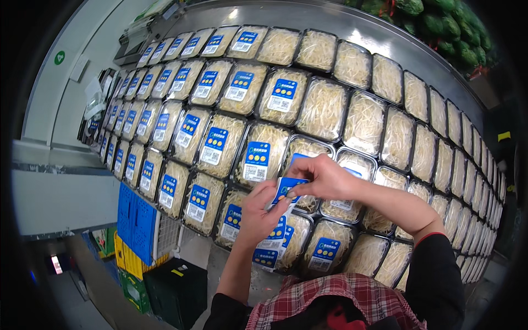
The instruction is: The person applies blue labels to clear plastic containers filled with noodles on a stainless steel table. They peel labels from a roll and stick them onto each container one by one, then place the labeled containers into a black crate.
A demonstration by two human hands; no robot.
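Note:
Rows of black plastic trays of bean sprouts under clear film (321, 108) cover the steel table. Those at the left bear blue and white labels (256, 159); many at the right have none. Over the trays, my left hand (260, 210) grips a blue and white label (284, 190) at its left side. A strip of more labels (275, 239) hangs below that hand, over the near trays. My right hand (319, 177) pinches the same label at its right edge, thumb and fingertips together. Under my hands, the label on one tray is partly hidden.
Green produce in netting (445, 29) lies beyond the steel table's far edge (363, 24). A machine (138, 39) stands at the far left end. Below left are a blue plastic crate (136, 218), a yellow crate (130, 258) and a black box (177, 288).

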